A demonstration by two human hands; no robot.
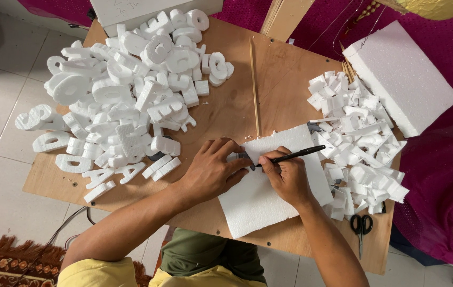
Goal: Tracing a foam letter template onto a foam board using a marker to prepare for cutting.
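Left hand (213, 170) pressed flat, fingers spread, on the near-left corner of a white foam sheet (269, 202); right hand (287, 175) pinched around a black pen (295, 155), tip against the sheet just beside the left fingertips. Sheet flat on a plywood board (226, 106), between heaped foam letters (125, 90) and foam offcuts (359, 138). Scissors (361, 226) near the right forearm.
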